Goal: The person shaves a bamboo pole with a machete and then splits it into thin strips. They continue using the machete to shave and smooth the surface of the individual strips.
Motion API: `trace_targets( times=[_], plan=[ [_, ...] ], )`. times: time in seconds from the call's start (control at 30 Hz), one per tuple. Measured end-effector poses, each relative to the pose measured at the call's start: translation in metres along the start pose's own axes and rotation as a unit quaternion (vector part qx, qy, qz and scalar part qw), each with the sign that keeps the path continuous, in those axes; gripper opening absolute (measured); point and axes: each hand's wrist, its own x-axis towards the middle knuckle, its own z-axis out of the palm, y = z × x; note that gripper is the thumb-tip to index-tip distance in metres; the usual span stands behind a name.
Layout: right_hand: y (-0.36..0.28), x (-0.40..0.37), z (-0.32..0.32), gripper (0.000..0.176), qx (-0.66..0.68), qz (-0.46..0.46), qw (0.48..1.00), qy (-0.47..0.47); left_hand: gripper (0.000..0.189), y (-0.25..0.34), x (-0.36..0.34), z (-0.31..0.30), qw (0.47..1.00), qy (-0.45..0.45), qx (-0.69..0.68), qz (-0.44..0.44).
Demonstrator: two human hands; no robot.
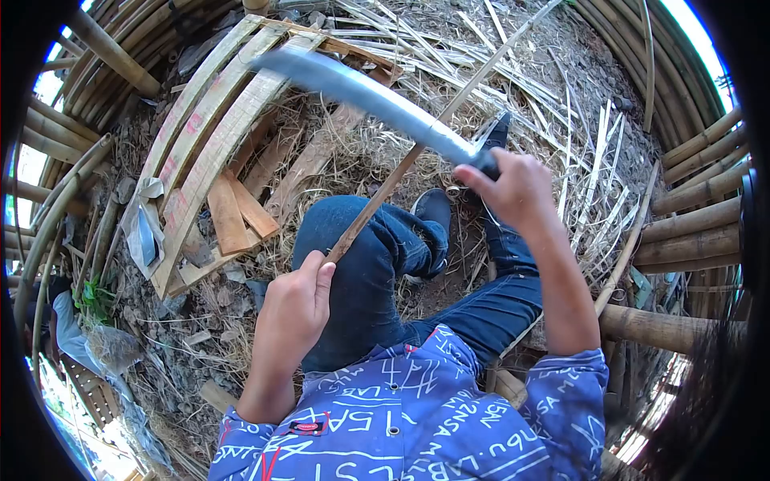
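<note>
My left hand (297, 301) is closed round the near end of a long, thin bamboo strip (375, 202), which slants up and away to the right past my bent knee. In my right hand (517, 186) is the dark handle of a machete (377, 100), gripped with the thumb along it. Its broad, slightly curved blade points to the upper left, its tip smeared by motion. Close to the handle, the blade crosses over the strip in this view.
A slatted wooden pallet (216, 120) lies at the left, with loose board pieces (233, 212) beside it. Split bamboo strips (597, 168) and shavings litter the ground ahead and right. Stacked bamboo poles (690, 232) line the right side. My legs (353, 272) are bent below the strip.
</note>
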Motion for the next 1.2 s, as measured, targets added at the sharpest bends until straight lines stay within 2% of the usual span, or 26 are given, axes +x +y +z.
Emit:
trace_targets(
  times=[0.03,0.1,0.17,0.3,0.43,0.5,0.63,0.77,0.87,0.9,0.97,1.03,1.1,1.2],
  plan=[
    [0.009,0.005,-0.001,0.070,0.021,0.018,0.999,0.034,0.024,-0.001,0.000,-0.001,1.000,0.003,-0.002,-0.001],
    [0.036,0.017,-0.013,0.067,0.046,0.134,0.990,0.010,0.024,-0.002,0.000,-0.002,1.000,-0.001,-0.003,0.001],
    [0.068,0.028,-0.028,0.070,0.027,0.199,0.980,0.007,0.024,-0.002,0.001,-0.004,1.000,-0.005,0.005,0.005],
    [0.134,0.037,-0.033,0.078,-0.035,0.206,0.970,0.125,0.023,-0.001,0.004,-0.004,0.999,-0.002,0.033,0.017],
    [0.169,0.040,-0.048,0.087,-0.011,0.286,0.954,0.090,0.022,-0.003,0.004,-0.004,0.998,-0.004,0.051,0.026],
    [0.163,0.037,-0.047,0.087,-0.018,0.286,0.951,0.116,0.022,-0.004,0.005,-0.005,0.999,-0.010,0.035,0.025],
    [0.157,0.037,-0.041,0.085,0.013,0.295,0.950,0.103,0.023,-0.003,0.007,-0.007,0.999,-0.028,0.013,0.012],
    [0.122,0.017,-0.021,0.071,0.109,0.190,0.970,0.108,0.021,0.000,0.010,-0.006,0.999,-0.033,0.027,0.005],
    [0.038,-0.008,-0.008,0.059,0.202,0.134,0.970,0.030,0.023,0.003,0.009,-0.004,0.999,-0.028,0.032,0.006],
    [0.006,-0.015,-0.013,0.059,0.212,0.141,0.966,-0.050,0.023,0.003,0.009,-0.004,0.999,-0.025,0.040,0.010],
    [-0.031,-0.026,-0.001,0.063,0.180,-0.012,0.983,-0.045,0.022,0.003,0.008,-0.003,0.998,-0.024,0.052,0.018],
    [-0.060,-0.033,0.007,0.066,0.090,-0.099,0.988,-0.071,0.022,0.005,0.007,-0.004,1.000,-0.014,0.011,-0.003],
    [-0.080,-0.034,0.010,0.069,0.106,-0.145,0.979,-0.093,0.025,0.003,0.009,-0.007,1.000,-0.026,0.000,-0.010],
    [-0.085,-0.029,0.011,0.071,0.085,-0.136,0.982,-0.100,0.027,-0.009,0.008,-0.002,0.999,-0.017,-0.028,-0.011]
  ],
)
